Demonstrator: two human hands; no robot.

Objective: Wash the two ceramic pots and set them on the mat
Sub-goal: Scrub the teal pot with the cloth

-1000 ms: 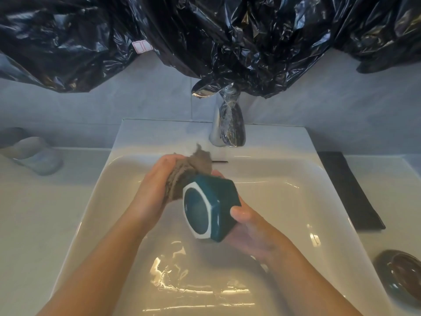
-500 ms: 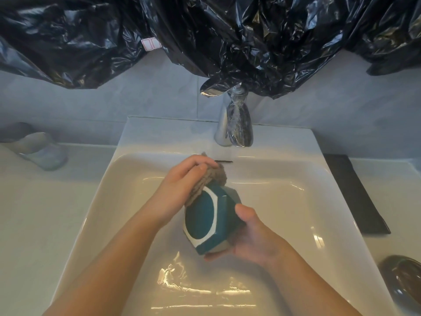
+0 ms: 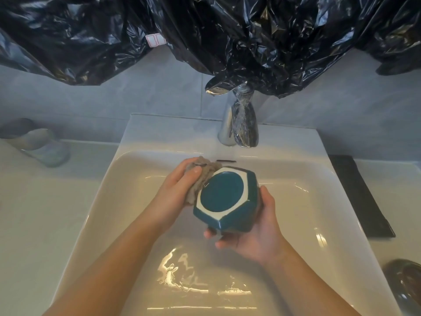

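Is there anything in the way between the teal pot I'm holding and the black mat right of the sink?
Nothing visible. The teal pot, held in the right hand, only has the sink rim to cross to the mat; the dark pot sits nearer, off that line.

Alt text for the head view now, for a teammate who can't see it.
Over a white sink, the right hand cradles a teal hexagonal ceramic pot while the left hand presses a grey-brown cloth against its side. A flat black mat lies right of the sink.
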